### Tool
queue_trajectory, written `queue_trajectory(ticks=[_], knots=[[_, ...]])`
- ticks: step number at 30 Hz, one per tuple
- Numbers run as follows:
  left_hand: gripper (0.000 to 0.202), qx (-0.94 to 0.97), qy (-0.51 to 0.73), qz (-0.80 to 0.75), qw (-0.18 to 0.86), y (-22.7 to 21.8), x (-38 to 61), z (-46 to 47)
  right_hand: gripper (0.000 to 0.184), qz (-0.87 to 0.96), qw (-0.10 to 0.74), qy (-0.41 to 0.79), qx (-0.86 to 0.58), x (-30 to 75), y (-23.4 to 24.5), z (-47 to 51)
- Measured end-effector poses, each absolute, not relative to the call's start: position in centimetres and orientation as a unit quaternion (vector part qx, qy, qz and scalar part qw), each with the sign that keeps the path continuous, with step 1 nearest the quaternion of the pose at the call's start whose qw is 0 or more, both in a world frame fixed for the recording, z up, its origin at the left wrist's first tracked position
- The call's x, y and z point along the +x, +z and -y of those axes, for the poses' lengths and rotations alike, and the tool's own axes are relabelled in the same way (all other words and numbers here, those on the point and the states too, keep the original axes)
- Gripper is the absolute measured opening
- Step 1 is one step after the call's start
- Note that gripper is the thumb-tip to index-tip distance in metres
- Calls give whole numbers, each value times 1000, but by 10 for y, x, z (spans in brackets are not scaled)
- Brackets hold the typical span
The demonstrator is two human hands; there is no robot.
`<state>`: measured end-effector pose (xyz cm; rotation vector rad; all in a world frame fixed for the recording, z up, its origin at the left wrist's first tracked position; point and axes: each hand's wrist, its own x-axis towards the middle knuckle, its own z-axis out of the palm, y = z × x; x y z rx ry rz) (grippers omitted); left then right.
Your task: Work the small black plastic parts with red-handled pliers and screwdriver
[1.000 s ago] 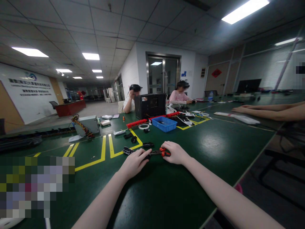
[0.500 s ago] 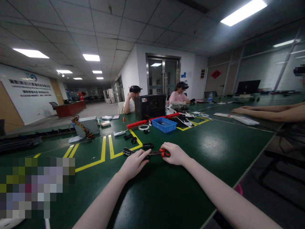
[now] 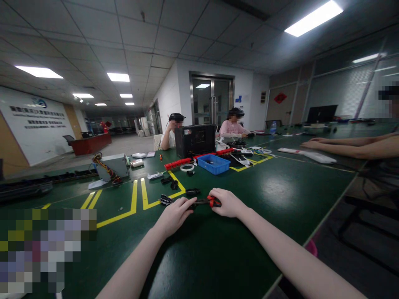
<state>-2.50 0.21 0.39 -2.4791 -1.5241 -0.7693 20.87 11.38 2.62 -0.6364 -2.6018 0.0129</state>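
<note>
Low over the counter (image 3: 199, 261), the right hand (image 3: 228, 202) grips red-handled pliers (image 3: 214, 202), their nose at a dark piece (image 3: 193, 205) the left hand (image 3: 178, 214) seems to pinch, apparently mid-plier-work, where the next squeeze calls for steadying that piece.

Head-worn view, facing forward and down across green table (image 3: 215, 257), left hand (image 3: 175, 214) and right hand (image 3: 229, 203) near, glass doors (image 3: 202, 104) distant

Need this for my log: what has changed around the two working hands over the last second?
Only the view has shifted slightly; nothing was visibly taken hold of or let go. The right hand still holds the red-handled pliers, the left hand still has its fingers by their tips, and the blue tray stayed where it was.
</note>
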Motion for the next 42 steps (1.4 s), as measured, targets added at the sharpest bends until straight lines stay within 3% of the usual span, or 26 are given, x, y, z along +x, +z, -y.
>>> queue_trajectory(ticks=[42], knots=[[42,-822,-262,505,41,2,-26,-3,22,947,230,-44,-221,211,23,-118]])
